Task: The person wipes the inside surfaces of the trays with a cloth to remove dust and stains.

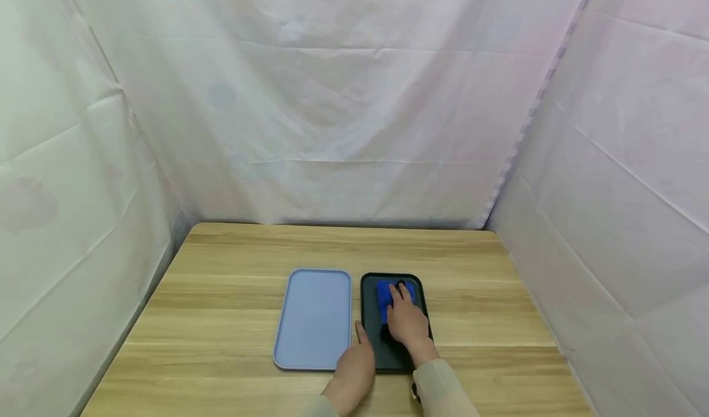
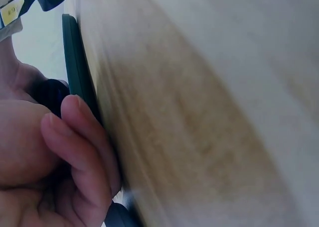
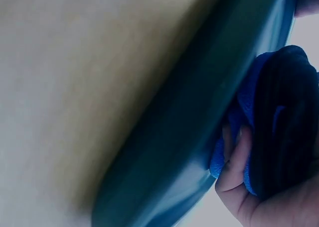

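Note:
On the table lies a dark green tray (image 1: 370, 309), with a blue cloth (image 1: 383, 295) that has black parts on top of it. My right hand (image 1: 408, 323) holds this cloth against the tray's surface; in the right wrist view its fingers (image 3: 238, 160) curl into the bunched blue and black fabric. At the tray's near left corner my left hand (image 1: 356, 368) grips the edge, the index finger lying straight along the left rim. Curled fingers (image 2: 87, 155) of that hand press beside the tray's side in the left wrist view. The thumb's hold is hidden from above.
A light blue tray (image 1: 314, 318) lies just left of the dark one, close to my left hand. Both sit on a wood-grain table (image 1: 221, 318). White fabric walls (image 1: 354, 109) stand behind the table and on both sides.

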{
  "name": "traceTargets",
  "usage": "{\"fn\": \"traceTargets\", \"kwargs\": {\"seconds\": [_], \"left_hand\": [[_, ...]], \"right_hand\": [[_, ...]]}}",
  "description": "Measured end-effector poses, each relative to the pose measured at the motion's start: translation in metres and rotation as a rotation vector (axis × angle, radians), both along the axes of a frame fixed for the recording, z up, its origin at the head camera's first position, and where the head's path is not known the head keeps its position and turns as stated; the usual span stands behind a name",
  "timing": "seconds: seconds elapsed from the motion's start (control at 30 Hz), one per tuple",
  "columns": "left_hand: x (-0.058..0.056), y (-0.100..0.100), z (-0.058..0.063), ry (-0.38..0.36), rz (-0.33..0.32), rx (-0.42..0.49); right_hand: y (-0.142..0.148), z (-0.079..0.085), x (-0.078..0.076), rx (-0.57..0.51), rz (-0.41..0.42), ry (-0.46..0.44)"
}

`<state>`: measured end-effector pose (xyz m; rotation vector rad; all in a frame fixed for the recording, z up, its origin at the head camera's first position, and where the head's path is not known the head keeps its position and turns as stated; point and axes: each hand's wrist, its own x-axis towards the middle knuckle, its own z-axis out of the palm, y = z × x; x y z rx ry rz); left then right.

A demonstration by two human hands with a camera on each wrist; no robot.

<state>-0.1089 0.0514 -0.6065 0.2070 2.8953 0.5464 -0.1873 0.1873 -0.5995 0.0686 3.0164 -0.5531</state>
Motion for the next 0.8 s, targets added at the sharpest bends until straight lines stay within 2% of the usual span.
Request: {"fn": "traceTargets", "kwargs": {"seconds": [0.4, 0.63, 0.8], "left_hand": [[-0.001, -0.003, -0.001, 0.016, -0.033, -0.007], [0.0, -0.005, -0.001, 0.043, -0.061, -0.004], [-0.002, -0.005, -0.001, 0.027, -0.079, -0.01]], "right_hand": [[-0.01, -0.002, -0.017, 0.004, -0.047, -0.061], [-0.022, -0.002, -0.017, 0.05, -0.037, -0.065], [-0.023, 0.001, -0.015, 0.074, -0.004, -0.055]]}}
